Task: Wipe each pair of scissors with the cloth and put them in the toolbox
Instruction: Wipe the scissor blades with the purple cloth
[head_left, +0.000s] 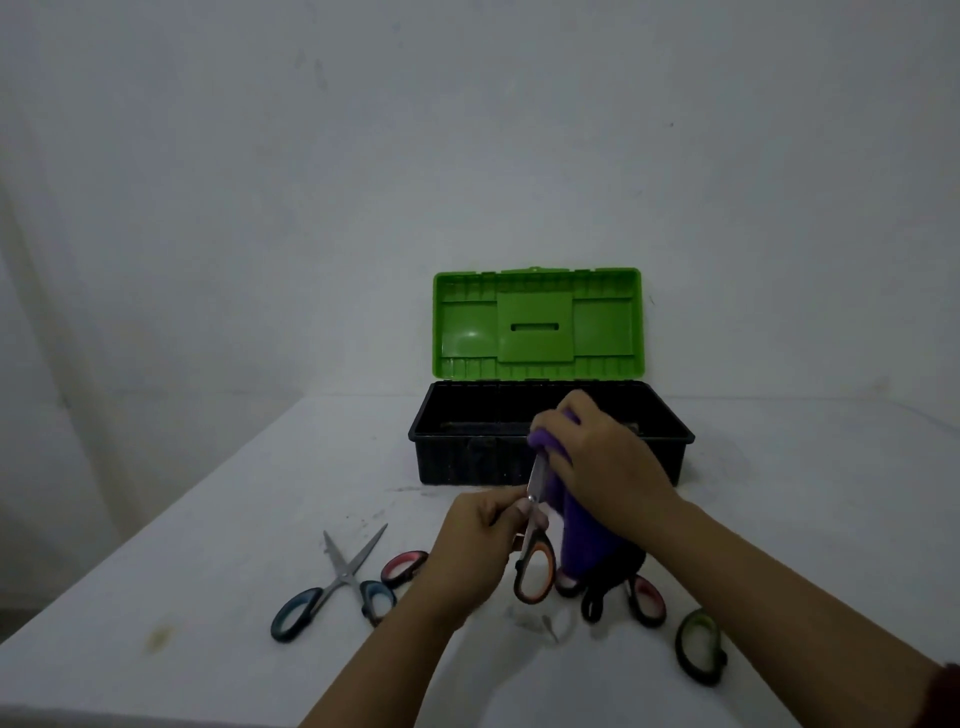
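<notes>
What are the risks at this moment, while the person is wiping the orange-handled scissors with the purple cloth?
1. The right hand wraps the purple cloth around the blade tips of the orange-handled scissors; a fast pull might cut the cloth or a finger.
2. The left hand pinches the scissors only near the pivot, so they might slip or twist.
3. Blue-handled scissors lie open on the table beside the left forearm, which might brush them.

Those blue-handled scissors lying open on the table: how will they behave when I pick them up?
The blue-handled scissors lie splayed in an X, so the blades will probably swing on the pivot if lifted by one loop. They look rigid, steel-bladed, likely blade-heavy. Lying flat on the table, they shouldn't roll.
</notes>
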